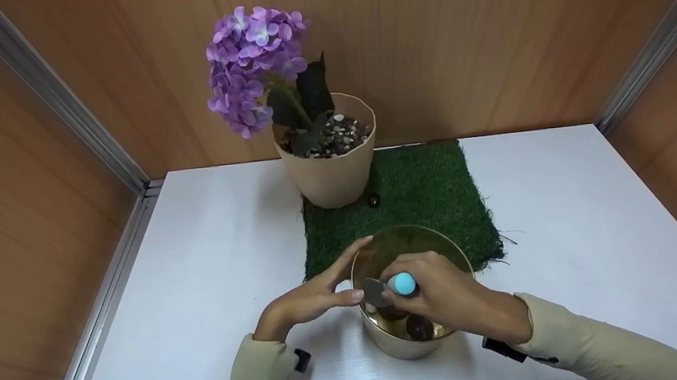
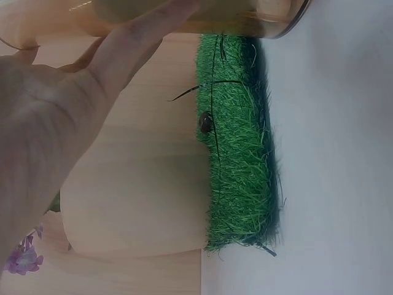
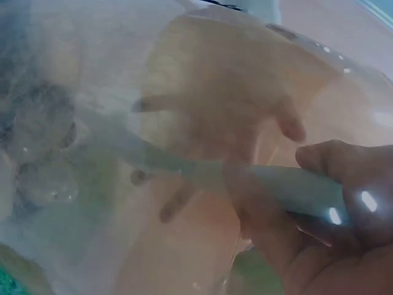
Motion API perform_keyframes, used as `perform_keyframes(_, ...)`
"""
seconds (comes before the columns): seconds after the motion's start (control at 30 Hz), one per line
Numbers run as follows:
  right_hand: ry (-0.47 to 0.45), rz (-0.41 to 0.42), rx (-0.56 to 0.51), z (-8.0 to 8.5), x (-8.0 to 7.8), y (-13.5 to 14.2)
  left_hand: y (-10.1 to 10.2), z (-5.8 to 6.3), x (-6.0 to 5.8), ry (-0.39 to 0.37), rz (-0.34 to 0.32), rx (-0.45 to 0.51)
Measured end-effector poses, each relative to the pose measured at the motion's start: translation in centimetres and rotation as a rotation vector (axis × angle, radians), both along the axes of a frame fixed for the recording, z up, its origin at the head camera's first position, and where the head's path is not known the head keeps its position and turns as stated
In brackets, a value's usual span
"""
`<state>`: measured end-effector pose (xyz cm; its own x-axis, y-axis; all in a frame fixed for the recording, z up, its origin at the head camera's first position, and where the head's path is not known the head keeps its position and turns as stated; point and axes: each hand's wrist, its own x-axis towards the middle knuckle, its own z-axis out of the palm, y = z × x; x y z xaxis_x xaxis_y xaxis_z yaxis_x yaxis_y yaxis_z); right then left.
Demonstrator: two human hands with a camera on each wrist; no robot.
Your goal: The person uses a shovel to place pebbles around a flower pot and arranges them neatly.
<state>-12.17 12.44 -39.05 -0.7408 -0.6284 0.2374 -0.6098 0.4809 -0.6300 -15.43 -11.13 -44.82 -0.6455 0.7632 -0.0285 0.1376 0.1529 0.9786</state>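
Observation:
An amber see-through bowl [image 1: 396, 348] stands near the front of the white table, with dark round pieces [image 1: 420, 327] lying at its bottom. Over its opening, my right hand [image 1: 437, 288] grips a utensil by its handle [image 3: 295, 189], whose light blue end [image 1: 405, 283] points up. Inside the bowl, the utensil's working end is too blurred to identify. My left hand [image 1: 316, 291] lies along the bowl's left side, thumb and fingers spread and fairly straight. Fingers [image 2: 138, 40] of that hand lie against the bowl wall in the left wrist view.
Behind the bowl lies a green artificial grass mat [image 1: 429, 189]. A beige pot [image 1: 332, 181] with purple flowers [image 1: 255, 51] and pebbles stands at its back left. Near the pot's base sits a small dark round object [image 1: 374, 200]. Wooden panels [image 1: 454, 54] enclose the table.

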Motion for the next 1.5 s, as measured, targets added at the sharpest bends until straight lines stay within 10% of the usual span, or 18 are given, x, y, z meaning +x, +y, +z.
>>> perform_keyframes(0.63,0.135,0.037,0.057,-0.5,0.6,-0.7,-0.1,0.0,0.0,0.008,-0.003,0.009)
perform_keyframes(1.5,-0.272,0.075,0.032,-0.1,-0.3,0.4,0.0,0.4,0.1,0.061,-0.010,-0.001)
